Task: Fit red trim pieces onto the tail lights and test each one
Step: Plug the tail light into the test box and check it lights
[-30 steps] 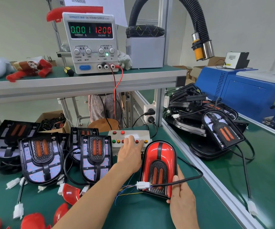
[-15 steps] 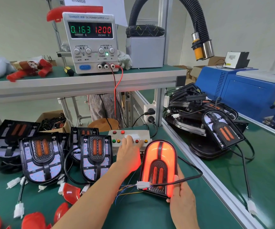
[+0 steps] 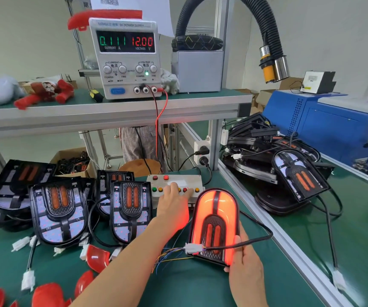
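A tail light [image 3: 215,220] with its red trim fitted stands tilted on the green bench and glows red. My right hand [image 3: 244,269] grips its lower right edge. A white connector [image 3: 193,248] joins its black cable to coloured test wires. My left hand [image 3: 174,204] rests on the white button box [image 3: 174,185], fingers pressing among the coloured buttons. Two untrimmed tail lights [image 3: 59,209] [image 3: 130,209] lie to the left. Loose red trim pieces [image 3: 96,258] sit at the near left.
The DC power supply [image 3: 125,56] on the shelf reads 0.111 A and 12.00 V. A pile of tail lights [image 3: 289,173] lies on the right bench beyond an aluminium rail [image 3: 267,220]. A black extraction hose [image 3: 265,36] hangs above. A blue machine [image 3: 333,127] stands far right.
The tail light went from unlit to glowing red. The current reading rose from 0.001 to 0.163, then fell to 0.111. My left hand's fingers shifted slightly on the buttons.
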{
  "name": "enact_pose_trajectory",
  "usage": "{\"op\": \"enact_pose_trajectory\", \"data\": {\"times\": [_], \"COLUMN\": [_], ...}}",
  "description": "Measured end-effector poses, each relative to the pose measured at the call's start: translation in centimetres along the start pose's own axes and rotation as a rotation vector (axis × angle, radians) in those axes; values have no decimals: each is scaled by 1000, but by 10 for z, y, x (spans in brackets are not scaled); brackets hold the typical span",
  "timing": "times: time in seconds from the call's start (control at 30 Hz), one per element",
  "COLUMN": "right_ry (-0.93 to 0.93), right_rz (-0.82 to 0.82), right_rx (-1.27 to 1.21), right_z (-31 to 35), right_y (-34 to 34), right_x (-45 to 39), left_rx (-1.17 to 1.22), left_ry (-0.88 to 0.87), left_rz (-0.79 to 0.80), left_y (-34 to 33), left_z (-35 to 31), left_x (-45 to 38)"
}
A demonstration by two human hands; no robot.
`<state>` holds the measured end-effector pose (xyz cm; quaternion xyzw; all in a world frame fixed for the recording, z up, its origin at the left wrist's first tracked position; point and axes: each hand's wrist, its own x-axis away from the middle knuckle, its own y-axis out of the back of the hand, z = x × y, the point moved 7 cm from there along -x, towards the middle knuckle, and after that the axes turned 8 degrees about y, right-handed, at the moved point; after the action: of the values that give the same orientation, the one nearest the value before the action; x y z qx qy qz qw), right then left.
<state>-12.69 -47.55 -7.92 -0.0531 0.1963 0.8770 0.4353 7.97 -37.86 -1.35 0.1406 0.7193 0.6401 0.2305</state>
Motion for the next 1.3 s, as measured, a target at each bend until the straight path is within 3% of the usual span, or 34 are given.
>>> {"op": "enact_pose_trajectory", "data": {"times": [0.13, 0.33, 0.53, 0.63, 0.77, 0.93, 1.2, 1.3], "right_ry": [8, -11, -40, -47, -58, -110, -143, 0], "right_rz": [15, 42, -52, -78, -99, -78, 101, -2], "right_rx": [-8, -50, -147, -163, -137, -94, 189, 440], "right_z": [4, 11, 14, 15, 21, 22, 35, 51], "right_y": [0, 0, 8, 10, 15, 18, 47, 63], "right_x": [0, 3, 11, 13, 15, 14, 36, 57], "left_rx": [-33, 547, 503, 431, 516, 575, 579, 586], "left_ry": [-49, -165, -356, -378, -342, -352, -339, -388], "left_rz": [-15, -49, 161, 127, 1, -43, -16, -33], "left_y": [14, 67, 58, 44, 50, 58, 51, 52], "left_z": [2, 11, 8, 10, 12, 14, 13, 10], "left_x": [8, 65, 129, 145, 145, 145, 143, 146]}}
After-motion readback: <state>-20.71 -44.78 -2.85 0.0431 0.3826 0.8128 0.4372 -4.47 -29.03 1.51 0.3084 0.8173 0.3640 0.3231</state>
